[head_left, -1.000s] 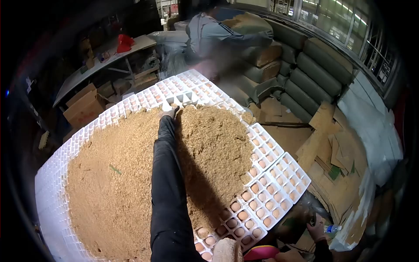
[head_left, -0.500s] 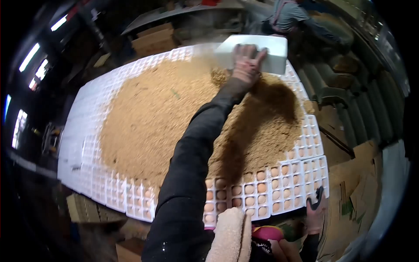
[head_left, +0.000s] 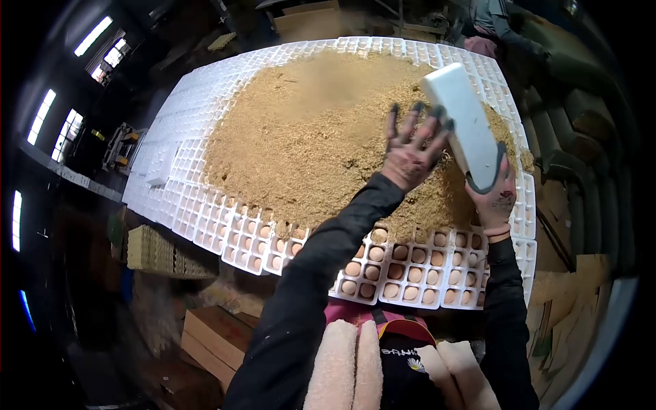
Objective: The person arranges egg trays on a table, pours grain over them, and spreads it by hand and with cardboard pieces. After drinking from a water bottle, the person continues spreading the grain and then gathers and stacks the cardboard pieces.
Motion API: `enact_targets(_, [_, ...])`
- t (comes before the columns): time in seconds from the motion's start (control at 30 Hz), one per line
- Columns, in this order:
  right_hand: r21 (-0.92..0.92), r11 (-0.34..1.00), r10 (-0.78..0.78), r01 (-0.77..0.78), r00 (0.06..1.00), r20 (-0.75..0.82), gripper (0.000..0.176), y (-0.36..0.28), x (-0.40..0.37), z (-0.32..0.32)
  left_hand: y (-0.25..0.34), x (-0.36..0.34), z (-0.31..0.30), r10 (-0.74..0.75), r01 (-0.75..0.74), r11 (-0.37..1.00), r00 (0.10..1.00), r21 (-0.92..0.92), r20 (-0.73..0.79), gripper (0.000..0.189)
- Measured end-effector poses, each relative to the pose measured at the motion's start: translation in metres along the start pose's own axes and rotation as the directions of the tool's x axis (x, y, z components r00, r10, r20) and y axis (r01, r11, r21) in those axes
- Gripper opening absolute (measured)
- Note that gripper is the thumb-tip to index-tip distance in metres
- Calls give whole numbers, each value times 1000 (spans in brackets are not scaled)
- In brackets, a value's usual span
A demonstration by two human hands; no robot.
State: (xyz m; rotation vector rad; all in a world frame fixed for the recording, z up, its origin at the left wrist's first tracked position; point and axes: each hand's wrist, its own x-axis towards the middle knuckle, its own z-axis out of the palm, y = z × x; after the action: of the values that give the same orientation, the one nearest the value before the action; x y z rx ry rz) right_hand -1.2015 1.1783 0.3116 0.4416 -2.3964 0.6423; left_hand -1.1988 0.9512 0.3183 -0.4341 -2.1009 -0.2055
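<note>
A broad heap of tan, grainy husks [head_left: 294, 143] lies over white trays [head_left: 239, 262] with square cells. Along the near edge, the cells hold brown eggs [head_left: 414, 275]. My left hand [head_left: 413, 147], gloved with dark fingertips, is over the right part of the heap with its fingers spread and nothing in it. On the right, my right hand [head_left: 493, 188] grips the near end of a white foam block [head_left: 461, 119], its thumb and fingers around that end. The block stands tilted over the right side of the heap, its far end close to my left fingertips.
Stacked egg cartons [head_left: 164, 253] and a cardboard box [head_left: 215, 339] are at the lower left. Beyond the far right corner is another person [head_left: 493, 24]. Dark green rolled shapes [head_left: 574, 164] line the right side, with flattened cardboard [head_left: 570, 314] below them.
My left hand has let go of the foam block and come nearer. My right hand has risen from the near right corner and taken the block, which has turned lengthwise. The view has shifted.
</note>
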Motion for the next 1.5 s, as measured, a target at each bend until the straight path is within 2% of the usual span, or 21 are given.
enact_targets(0.03, [203, 979, 42, -28, 997, -63, 80, 2, -1, -5, 1, -10, -10, -235, 231, 971, 971, -64, -53, 81])
enact_targets(0.07, [514, 832, 231, -210, 973, 22, 74, -2, -6, -10, 3, -32, 3, -536, 522, 716, 836, -463, 113, 91])
enact_targets(0.1, [747, 560, 371, -358, 915, 161, 68, -7, -14, -15, 2, -59, 19, -677, 684, 236, 625, -690, 388, 103])
enact_targets(0.17, [815, 275, 373, -510, 838, 399, 56, -10, -35, -17, 7, -92, 20, -552, 817, 132, 532, -562, 643, 95])
enact_targets(0.23, [814, 218, 392, -539, 812, 433, 56, -12, -55, -13, 6, -118, 29, -296, 639, -550, 453, -538, 841, 84])
enact_targets(0.27, [741, 149, 406, -655, 724, 558, 57, -7, -62, -19, 12, -124, 22, -347, 629, -535, 445, -564, 825, 79])
enact_targets(0.3, [543, 623, 414, -563, 826, 382, 61, -18, -71, -20, 20, -125, 12, -398, 619, -518, 436, -590, 807, 74])
enact_targets(0.33, [379, 810, 391, -447, 894, 218, 64, -25, -80, -17, 30, -124, 3, -443, 718, -431, 359, -546, 821, 75])
enact_targets(0.37, [163, 931, 318, -326, 945, 72, 68, -32, -86, -14, 41, -132, 9, -560, 793, -58, 477, -607, 677, 84])
enact_targets(0.43, [440, 826, 256, -353, 930, 265, 81, -59, -81, -10, 63, -126, 3, -479, 738, 385, 673, -555, 563, 96])
enact_targets(0.5, [175, 963, 160, -207, 956, 247, 88, -94, -64, -8, 92, -125, 9, -376, 629, 322, 771, -708, 514, 101])
enact_targets(0.57, [198, 928, 276, -316, 939, 208, 90, -70, -66, 15, 95, -132, 0, -202, 692, -133, 682, -709, 703, 117])
enact_targets(0.67, [121, 973, 166, -198, 959, 230, 89, -27, -60, 29, 69, -153, -1, -92, 685, -178, 703, -707, 705, 106])
enact_targets(0.77, [-347, 915, 219, -205, 976, 1, 85, 32, -28, 45, 23, -162, -40, -236, 711, 218, 703, -668, 671, 78])
enact_targets(0.83, [-599, 699, 498, -391, 867, 15, 89, 69, 0, 67, -15, -196, -69, -420, 747, 388, 665, -540, 618, 67])
enact_targets(1.0, [-626, 615, 667, -479, 739, 90, 83, 188, 39, 169, -102, -260, -146, -575, 749, 653, 590, -116, 567, 66])
enact_targets(1.1, [-762, 635, 358, -125, 922, 147, 65, 171, 62, 193, -118, -260, -113, -194, 523, 794, 701, -310, 686, 60])
enact_targets(1.17, [-815, 579, 366, 21, 887, 283, 52, 149, 74, 202, -127, -248, -71, 102, 367, 753, 756, -547, 647, 56])
enact_targets(1.33, [-128, 975, 217, -182, 909, 355, 33, 124, 67, 272, -157, -264, 22, 258, 120, 860, 737, -497, 625, 53])
enact_targets(1.37, [393, 745, 346, -539, 816, 463, 38, 89, 66, 290, -171, -268, 28, 245, 121, 863, 748, -490, 617, 54])
enact_targets(1.5, [575, 310, 272, -757, 650, 710, 49, 27, 111, 356, -280, -273, 11, 121, 181, 886, 798, -426, 590, 56])
